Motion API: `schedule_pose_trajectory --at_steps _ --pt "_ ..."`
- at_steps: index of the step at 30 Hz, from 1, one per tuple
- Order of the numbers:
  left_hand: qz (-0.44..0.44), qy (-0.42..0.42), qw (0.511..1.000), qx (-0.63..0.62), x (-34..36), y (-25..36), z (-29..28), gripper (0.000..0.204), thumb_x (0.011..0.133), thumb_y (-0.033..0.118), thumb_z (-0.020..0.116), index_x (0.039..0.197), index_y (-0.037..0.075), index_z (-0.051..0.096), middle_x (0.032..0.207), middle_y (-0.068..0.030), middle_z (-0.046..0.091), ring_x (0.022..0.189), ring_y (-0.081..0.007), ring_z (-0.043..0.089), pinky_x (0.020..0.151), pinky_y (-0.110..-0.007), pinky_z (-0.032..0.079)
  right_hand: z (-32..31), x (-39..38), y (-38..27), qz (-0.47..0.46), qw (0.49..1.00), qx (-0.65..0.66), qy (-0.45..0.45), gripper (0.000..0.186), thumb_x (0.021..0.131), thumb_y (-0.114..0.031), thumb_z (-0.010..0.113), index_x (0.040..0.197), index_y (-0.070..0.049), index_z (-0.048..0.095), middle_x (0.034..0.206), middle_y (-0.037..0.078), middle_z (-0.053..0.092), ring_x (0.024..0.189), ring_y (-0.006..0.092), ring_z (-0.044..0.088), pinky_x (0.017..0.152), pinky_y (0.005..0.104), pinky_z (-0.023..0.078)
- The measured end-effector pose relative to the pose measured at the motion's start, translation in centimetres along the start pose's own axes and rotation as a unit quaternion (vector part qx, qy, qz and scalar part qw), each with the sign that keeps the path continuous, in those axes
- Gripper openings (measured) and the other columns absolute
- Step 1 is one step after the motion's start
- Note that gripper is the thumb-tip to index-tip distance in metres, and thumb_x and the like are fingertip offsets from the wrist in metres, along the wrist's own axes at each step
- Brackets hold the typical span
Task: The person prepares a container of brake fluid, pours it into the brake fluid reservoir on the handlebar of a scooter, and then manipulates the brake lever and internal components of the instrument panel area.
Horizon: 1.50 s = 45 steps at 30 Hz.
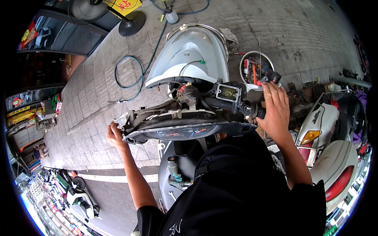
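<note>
A scooter's handlebar assembly spans the space between a person's two bare hands, with its dark instrument panel facing back toward the wearer's black shirt. The left hand has its fingers curled in at the assembly's left end, by a silver lever; whether they close on the lever or on the panel's edge cannot be told. The right hand lies over the opposite end, fingers stretched out and thumb low beside the black rubber grip; how firmly it presses cannot be told.

Just left of the right hand is a small rectangular reservoir, open on top and yellowish inside. Between the hands and farther forward stands the scooter's pale silver-blue front cover, with a green-tipped cable across it.

Just beyond the right fingertips, a round bucket holds tools. Nearer the body than either hand, a teal power tool lies on the scooter's dark seat. Past the right forearm is a parked white scooter. Forward of the left hand, a thin hose loops over grey paving.
</note>
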<state>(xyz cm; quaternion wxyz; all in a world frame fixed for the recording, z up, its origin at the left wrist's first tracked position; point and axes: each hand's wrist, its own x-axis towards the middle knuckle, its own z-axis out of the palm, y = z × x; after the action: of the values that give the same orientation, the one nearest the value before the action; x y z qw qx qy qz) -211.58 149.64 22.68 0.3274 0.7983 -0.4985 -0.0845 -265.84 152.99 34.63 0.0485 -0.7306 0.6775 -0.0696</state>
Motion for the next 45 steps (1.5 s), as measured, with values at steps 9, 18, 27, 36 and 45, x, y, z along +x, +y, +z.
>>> schedule_pose_trajectory --at_steps 9,18,27,36,45 --pt "-0.010 -0.006 1.000 0.017 0.1 -0.6 0.0 0.052 0.103 0.048 0.046 0.085 0.006 0.071 0.055 -0.0081 0.060 0.051 -0.0196 0.060 0.053 -0.037 0.045 -0.1 0.0 0.0 -0.002 1.000 -0.005 0.002 0.103 0.055 -0.019 0.092 0.144 -0.002 0.043 0.135 0.015 0.052 0.130 0.0321 0.048 0.118 0.0502 0.031" --pt "-0.016 -0.004 1.000 0.020 0.1 -0.5 0.1 0.051 0.103 0.047 0.046 0.085 0.007 0.072 0.055 -0.0074 0.061 0.052 -0.0197 0.061 0.053 -0.037 0.045 0.0 -0.2 0.0 -0.001 1.000 -0.007 0.003 0.091 0.051 -0.018 0.093 0.132 -0.004 0.055 0.125 0.012 0.056 0.121 0.0340 0.051 0.110 0.0481 0.038" --pt "-0.023 0.000 1.000 0.012 -0.1 -0.2 0.0 0.052 0.102 0.049 0.047 0.086 0.006 0.072 0.055 -0.0081 0.061 0.051 -0.0194 0.061 0.052 -0.037 0.045 0.1 -0.6 0.3 0.005 0.999 0.029 -0.025 0.075 0.052 -0.013 0.089 0.121 -0.004 0.061 0.108 0.014 0.058 0.110 0.0371 0.055 0.100 0.0473 0.042" --pt "-0.008 0.005 1.000 0.028 -0.2 -0.3 0.1 0.051 0.103 0.047 0.046 0.084 0.007 0.071 0.054 -0.0082 0.060 0.051 -0.0218 0.061 0.052 -0.040 0.044 -0.2 0.2 -0.3 -0.016 1.000 0.000 0.026 0.108 0.052 -0.018 0.094 0.146 -0.003 0.042 0.142 0.014 0.050 0.135 0.0317 0.045 0.117 0.0499 0.031" --pt "-0.013 0.019 1.000 0.019 -1.2 -0.1 0.2 0.052 0.102 0.047 0.047 0.084 0.005 0.072 0.056 -0.0096 0.061 0.052 -0.0232 0.061 0.053 -0.041 0.044 -0.9 1.1 -0.1 -0.013 1.000 -0.002 -0.005 0.110 0.051 -0.016 0.093 0.147 -0.002 0.040 0.140 0.016 0.051 0.134 0.0309 0.047 0.118 0.0489 0.030"
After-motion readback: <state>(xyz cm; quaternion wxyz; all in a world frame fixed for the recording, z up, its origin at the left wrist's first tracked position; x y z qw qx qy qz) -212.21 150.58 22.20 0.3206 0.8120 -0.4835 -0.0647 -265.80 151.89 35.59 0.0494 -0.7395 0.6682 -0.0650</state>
